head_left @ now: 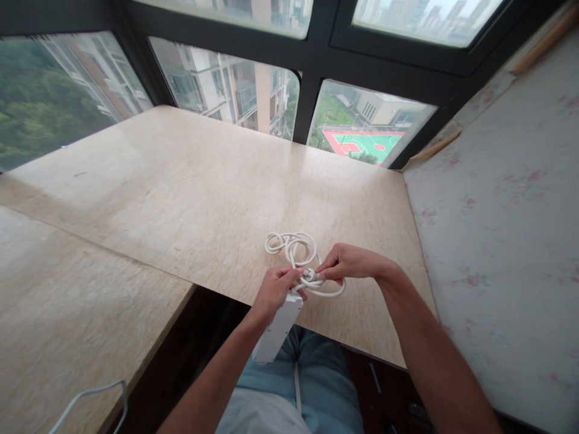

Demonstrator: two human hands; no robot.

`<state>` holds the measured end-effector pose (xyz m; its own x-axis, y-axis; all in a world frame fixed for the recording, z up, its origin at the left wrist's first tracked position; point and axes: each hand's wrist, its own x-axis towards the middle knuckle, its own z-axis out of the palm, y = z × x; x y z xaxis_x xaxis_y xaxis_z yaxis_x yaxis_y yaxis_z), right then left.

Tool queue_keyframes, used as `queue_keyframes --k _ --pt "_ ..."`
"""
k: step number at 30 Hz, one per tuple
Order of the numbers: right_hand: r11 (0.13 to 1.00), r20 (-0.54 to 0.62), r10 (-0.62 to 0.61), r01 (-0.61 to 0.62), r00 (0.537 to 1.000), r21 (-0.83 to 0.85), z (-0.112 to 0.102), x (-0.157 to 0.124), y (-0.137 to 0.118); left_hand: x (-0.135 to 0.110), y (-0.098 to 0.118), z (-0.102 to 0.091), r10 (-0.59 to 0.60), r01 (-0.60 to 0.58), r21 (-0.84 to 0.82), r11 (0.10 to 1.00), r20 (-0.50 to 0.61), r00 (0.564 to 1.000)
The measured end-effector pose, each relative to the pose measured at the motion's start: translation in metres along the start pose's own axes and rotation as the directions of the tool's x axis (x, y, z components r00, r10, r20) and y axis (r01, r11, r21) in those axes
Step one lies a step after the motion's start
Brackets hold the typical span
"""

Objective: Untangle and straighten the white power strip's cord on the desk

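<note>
A white power strip (280, 328) hangs out over the front edge of the marble ledge, above my lap. Its white cord (301, 241) lies in loose loops on the stone. My left hand (278, 286) is closed around the cord at the strip's upper end, thumb near the plug. Between my two hands sits the white plug (310, 276), its metal prongs toward the left thumb. My right hand (337, 264) pinches the plug's cord end from the right. The fingertips partly hide both grips.
The beige marble ledge (190, 181) runs back to dark-framed windows (312, 66). A floral-papered wall (493, 229) stands close on the right. Another white cable (90, 390) crosses the lower-left slab (67, 289).
</note>
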<state>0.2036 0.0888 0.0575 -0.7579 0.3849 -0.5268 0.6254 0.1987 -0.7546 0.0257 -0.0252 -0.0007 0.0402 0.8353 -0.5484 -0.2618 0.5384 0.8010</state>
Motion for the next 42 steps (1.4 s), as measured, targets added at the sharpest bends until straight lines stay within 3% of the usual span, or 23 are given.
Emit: queue_keyframes --k 3,6,12,17,25,31,35,38,42 --pt "0.997 0.048 -0.031 0.027 0.998 0.067 -0.009 0.003 0.004 0.002 0.005 -0.001 0.009 -0.011 0.022 1.000 0.058 0.998" --pt "0.989 0.008 -0.065 0.064 0.998 0.135 -0.010 0.007 0.012 0.004 0.011 -0.004 0.011 -0.012 0.017 1.000 0.095 0.995" --pt "0.965 -0.264 -0.056 0.120 0.963 0.232 0.005 0.012 0.019 0.008 0.023 -0.012 -0.003 0.003 -0.001 1.000 0.047 0.999" --pt "0.968 -0.400 -0.032 0.128 0.916 0.216 0.011 0.010 0.013 0.012 0.028 -0.017 -0.002 0.007 -0.042 0.999 0.106 0.994" --pt "0.990 -0.243 -0.064 0.092 0.968 0.106 -0.001 0.004 0.007 0.011 0.028 -0.011 0.029 -0.018 -0.078 0.997 0.143 0.989" --pt "0.989 -0.058 -0.127 0.122 0.990 -0.079 -0.012 0.012 -0.004 0.011 0.031 -0.008 0.036 -0.036 -0.008 0.999 0.136 0.990" --pt "0.953 0.042 -0.047 0.057 0.998 -0.296 -0.011 0.027 -0.012 0.015 0.033 -0.007 0.015 -0.027 0.059 0.998 0.200 0.980" --pt "0.911 0.007 -0.001 0.004 1.000 -0.412 -0.007 0.036 -0.017 0.018 0.037 -0.008 0.023 -0.038 0.072 0.997 0.198 0.980" --pt "0.974 -0.139 -0.112 0.081 0.984 -0.211 -0.006 0.035 -0.018 0.022 0.042 -0.015 -0.016 0.018 -0.024 1.000 0.084 0.996"
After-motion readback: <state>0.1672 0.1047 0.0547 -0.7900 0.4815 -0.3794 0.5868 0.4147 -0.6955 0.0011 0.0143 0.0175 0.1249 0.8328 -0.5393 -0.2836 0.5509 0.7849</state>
